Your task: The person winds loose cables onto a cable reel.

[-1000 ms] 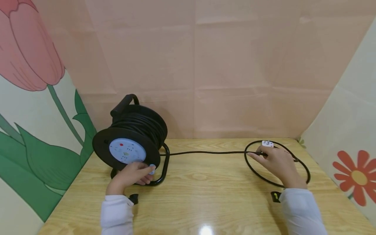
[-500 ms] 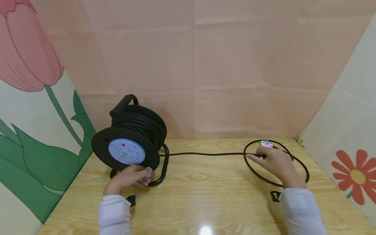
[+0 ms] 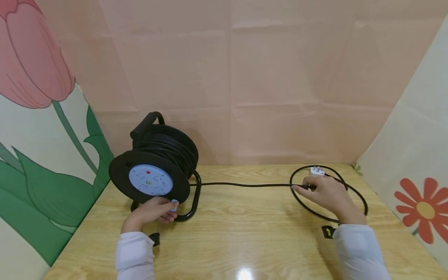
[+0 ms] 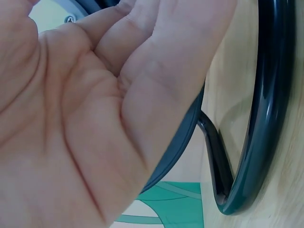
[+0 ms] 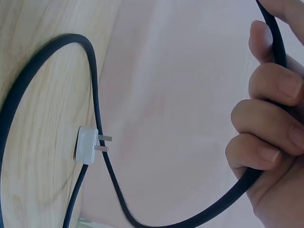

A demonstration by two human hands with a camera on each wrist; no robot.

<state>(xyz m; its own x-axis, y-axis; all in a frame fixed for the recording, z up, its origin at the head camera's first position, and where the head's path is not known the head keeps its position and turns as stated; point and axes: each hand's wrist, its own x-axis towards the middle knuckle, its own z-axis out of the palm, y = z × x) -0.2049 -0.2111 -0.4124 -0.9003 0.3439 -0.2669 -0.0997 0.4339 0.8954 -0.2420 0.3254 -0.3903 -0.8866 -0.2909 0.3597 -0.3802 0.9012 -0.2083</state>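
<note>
A black cable reel (image 3: pixel 164 151) stands at the left in the head view, with a light blue socket face (image 3: pixel 151 179). My left hand (image 3: pixel 148 213) holds a small light blue knob (image 3: pixel 174 205) at the lower rim between thumb and fingers. The left wrist view shows the palm (image 4: pixel 95 123); the knob is hidden there. Black cable (image 3: pixel 245 184) runs across the table to my right hand (image 3: pixel 329 196). In the right wrist view, the curled fingers grip the cable (image 5: pixel 223 202). Beyond that hand lies a white plug (image 3: pixel 317 171), its pins showing.
The cable's loose end forms a loop (image 3: pixel 366 204) on the wooden table (image 3: pixel 238 233). A black tubular stand (image 3: pixel 196 200) supports the reel. A beige-pink covering (image 3: pixel 231 85) hangs behind, with flower-patterned panels (image 3: pixel 420 136) at the sides.
The left hand and the knob have shifted slightly left along the rim. The red spot on the socket face has moved right, so the drum has turned a little clockwise. The right hand stays nearly still.
</note>
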